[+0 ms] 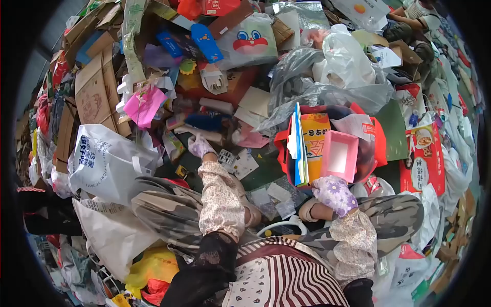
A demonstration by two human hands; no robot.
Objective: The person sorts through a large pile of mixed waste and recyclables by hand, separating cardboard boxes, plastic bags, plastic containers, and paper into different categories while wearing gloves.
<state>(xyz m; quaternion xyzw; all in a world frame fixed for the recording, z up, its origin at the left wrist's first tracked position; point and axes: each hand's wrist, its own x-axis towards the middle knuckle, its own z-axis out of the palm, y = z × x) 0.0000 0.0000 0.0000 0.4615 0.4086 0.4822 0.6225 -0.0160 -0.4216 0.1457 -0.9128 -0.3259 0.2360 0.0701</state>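
My left hand (201,147), in a patterned glove, reaches into the pile of mixed waste. It is beside a pale flat strip and a dark blue item (204,122); its fingers are too small and partly hidden to read. My right hand (335,195), in a purple flowered glove, is at the near edge of a red bag (379,143), just below a pink open box (340,155). Its fingertips are hard to make out against the bag and box. The bag also holds a yellow printed packet (314,138) and blue-edged folders (298,148).
A white printed bag (105,156) lies at the left, cardboard (97,92) behind it. Clear plastic bags (342,61) are heaped at the back right. A red printed box (423,161) lies at the right. Part of another person (422,15) shows at the top right.
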